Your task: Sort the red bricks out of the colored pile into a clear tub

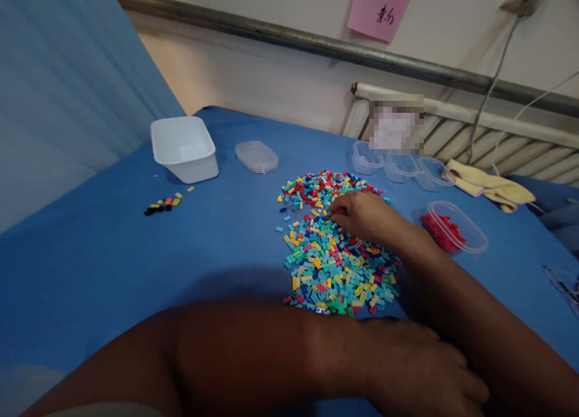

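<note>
Head view: red toy bricks (441,232) tubbed, mixed brick pile (337,266) remaining; right hand (359,210) narrow, hold unclear; left hand (418,362) I can't tell.

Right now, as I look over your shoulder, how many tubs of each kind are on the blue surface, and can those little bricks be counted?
White tub: 1
Clear tubs in the row: 3
Clear tub with red pieces inside: 1
Total: 5 tubs

The small bricks overlap too much to count.
</note>
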Demonstrator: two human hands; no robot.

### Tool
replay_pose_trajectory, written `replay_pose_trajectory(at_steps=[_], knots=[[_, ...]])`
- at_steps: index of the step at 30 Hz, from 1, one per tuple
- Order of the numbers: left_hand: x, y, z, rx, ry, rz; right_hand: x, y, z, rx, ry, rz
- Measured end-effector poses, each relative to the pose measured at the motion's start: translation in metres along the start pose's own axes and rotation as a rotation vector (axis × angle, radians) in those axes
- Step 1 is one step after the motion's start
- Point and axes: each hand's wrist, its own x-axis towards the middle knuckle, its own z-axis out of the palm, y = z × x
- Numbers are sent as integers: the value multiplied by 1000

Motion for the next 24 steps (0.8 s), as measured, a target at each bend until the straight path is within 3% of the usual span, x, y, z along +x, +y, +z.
replay_pose_trajectory(at_steps=[7, 13, 17, 20, 22, 24], knots=[[1, 1, -2, -11, 6, 1, -3, 6, 6, 160, 3, 59], [-2, 4, 3, 27, 30, -10, -23, 16, -7, 235, 151, 56], [-6, 4, 10, 54, 94, 2, -65, 49, -31, 166, 299, 153], [-7, 4, 10, 64, 92, 1, -109, 88, -44, 24, 407, 376], [-6, 4, 9, 75, 72, -6, -136, 113, -45, -104, 423, 484], [-6, 5, 8, 78, 53, -5, -157, 132, -41, -141, 355, 580]])
